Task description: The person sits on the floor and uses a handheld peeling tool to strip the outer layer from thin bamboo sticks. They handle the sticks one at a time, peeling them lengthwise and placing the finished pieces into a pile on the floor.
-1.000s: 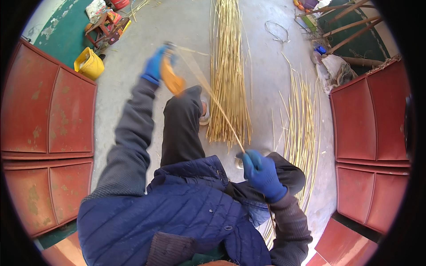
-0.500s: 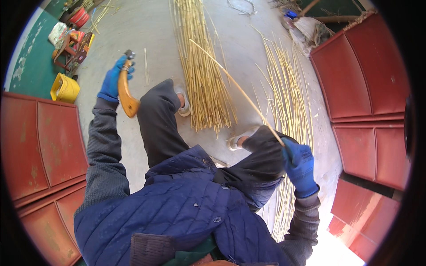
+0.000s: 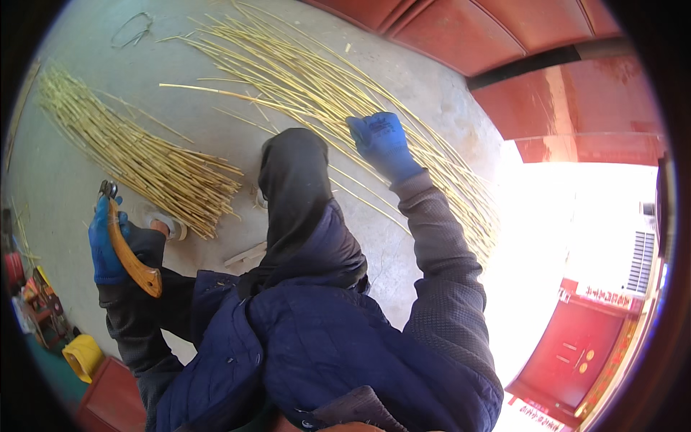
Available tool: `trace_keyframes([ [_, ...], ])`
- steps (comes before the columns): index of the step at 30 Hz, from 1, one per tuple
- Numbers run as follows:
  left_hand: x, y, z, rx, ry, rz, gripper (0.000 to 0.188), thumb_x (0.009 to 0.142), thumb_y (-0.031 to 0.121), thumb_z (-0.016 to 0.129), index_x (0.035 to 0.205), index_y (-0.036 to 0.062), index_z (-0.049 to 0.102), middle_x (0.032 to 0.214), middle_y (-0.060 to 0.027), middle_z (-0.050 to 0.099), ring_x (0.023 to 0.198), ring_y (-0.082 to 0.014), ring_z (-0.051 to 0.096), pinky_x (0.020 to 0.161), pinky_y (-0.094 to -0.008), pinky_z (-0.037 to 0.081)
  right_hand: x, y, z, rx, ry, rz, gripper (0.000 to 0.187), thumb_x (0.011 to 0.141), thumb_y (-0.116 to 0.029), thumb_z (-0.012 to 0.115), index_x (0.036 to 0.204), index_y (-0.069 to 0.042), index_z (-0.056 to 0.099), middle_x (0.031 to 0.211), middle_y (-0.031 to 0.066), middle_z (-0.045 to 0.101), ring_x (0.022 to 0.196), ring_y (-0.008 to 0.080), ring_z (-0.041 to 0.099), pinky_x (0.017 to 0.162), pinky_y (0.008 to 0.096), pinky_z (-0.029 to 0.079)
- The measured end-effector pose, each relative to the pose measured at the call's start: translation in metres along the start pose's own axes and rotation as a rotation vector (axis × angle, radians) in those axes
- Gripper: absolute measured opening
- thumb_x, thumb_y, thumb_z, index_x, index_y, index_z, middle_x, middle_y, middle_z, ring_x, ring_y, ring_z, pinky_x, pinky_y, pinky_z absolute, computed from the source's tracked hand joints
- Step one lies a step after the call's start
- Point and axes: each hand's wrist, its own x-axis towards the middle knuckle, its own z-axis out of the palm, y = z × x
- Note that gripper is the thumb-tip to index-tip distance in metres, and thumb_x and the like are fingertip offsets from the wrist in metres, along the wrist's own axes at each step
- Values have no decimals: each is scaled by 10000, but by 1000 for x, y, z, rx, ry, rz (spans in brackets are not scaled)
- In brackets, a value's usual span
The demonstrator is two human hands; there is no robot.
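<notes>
**Gloved hands among cut yellow stalks**

The loose spread of long yellow stalks (image 3: 403,137) lies on the grey concrete floor (image 3: 86,86), fanning from the upper middle of the view down toward the bright patch at the right. The right hand (image 3: 384,144), in a blue glove, is stretched out over this spread with its palm down on the stalks; the fingers look curled onto them, but whether they close around any single stalk cannot be told from here.

The left hand (image 3: 106,241), also in a blue glove, is clenched around a cutting tool with an orange wooden handle (image 3: 133,259). The handle slants down toward the body, and the dark metal head of the tool pokes out above the fist.

Between the two arms, a knee in dark trousers (image 3: 291,180) rises in the middle of the view, above a dark blue quilted jacket (image 3: 317,338). Just beyond the left hand lies a second, tighter bundle of yellow stalks (image 3: 137,162), its cut ends pointing toward the knee, well apart from the spread under the right hand.

Red metal panels (image 3: 518,36) stand along the far edge. A yellow container (image 3: 83,356) sits at the lower left.
</notes>
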Motion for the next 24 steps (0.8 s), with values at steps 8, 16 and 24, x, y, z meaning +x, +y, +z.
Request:
trace_keyframes([
  [8,1,-4,42,413,-46,208,491,882,273,782,1255,3,611,878,-10,550,727,-95,538,657,-253,454,-165,77,46,58,-191,464,140,862,-130,635,992,-150,683,717,67,636,667,287,621,623,444,465],
  [16,-12,-10,73,637,-183,175,466,847,164,782,1240,-9,603,939,-51,577,776,-148,558,691,-289,474,-290,107,59,-497,-547,507,131,834,-202,637,942,-187,711,818,57,672,833,258,661,672,460,476],
  [24,30,-17,52,-100,-10,-307,303,936,180,683,1155,-18,616,912,-65,560,731,-170,562,624,-307,474,-144,79,155,-240,-434,368,117,849,-245,604,837,-180,700,750,70,695,738,309,682,621,494,474],
])
